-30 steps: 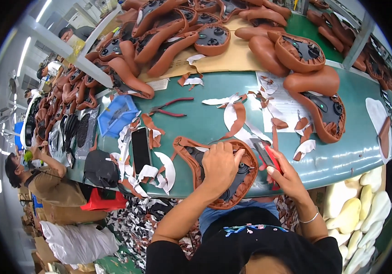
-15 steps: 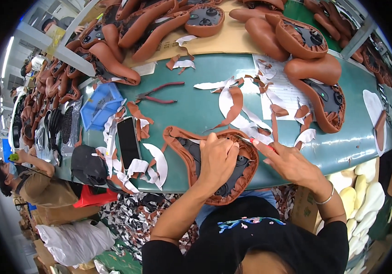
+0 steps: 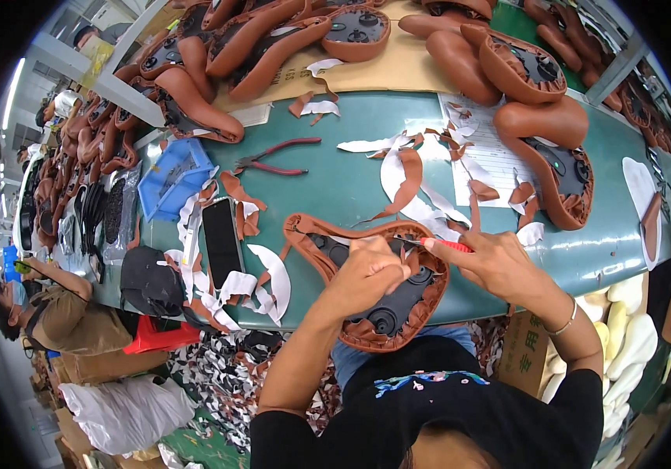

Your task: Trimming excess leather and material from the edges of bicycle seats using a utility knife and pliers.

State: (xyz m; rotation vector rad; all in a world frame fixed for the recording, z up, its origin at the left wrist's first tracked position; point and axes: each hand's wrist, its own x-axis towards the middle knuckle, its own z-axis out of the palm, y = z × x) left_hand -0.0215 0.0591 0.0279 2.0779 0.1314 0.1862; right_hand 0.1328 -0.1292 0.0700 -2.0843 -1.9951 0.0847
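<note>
A brown leather-covered padded part (image 3: 320,248) with a dark plastic underside (image 3: 382,319) lies face down at the table's near edge. Its gathered leather rim is folded over the plastic. My left hand (image 3: 370,273) is closed over the middle of it, pinching what looks like a strip of the leather edge. In my right hand (image 3: 503,270) is a red-handled knife (image 3: 451,245), its thin blade pointing left against the far rim, close to my left fingers. Where my left hand covers the part, the plastic is hidden.
Leather and white offcuts (image 3: 406,184) lie beyond the part. Left of it are a phone (image 3: 222,242), pliers (image 3: 277,156), a blue bin (image 3: 175,184) and a black cap (image 3: 152,281). Finished-looking brown parts (image 3: 546,160) are stacked right and far. A co-worker (image 3: 62,305) is at left.
My left fist has lifted and turned with the pinched edge. The knife has shifted slightly along the far rim, and my right fingers have curled further round its handle.
</note>
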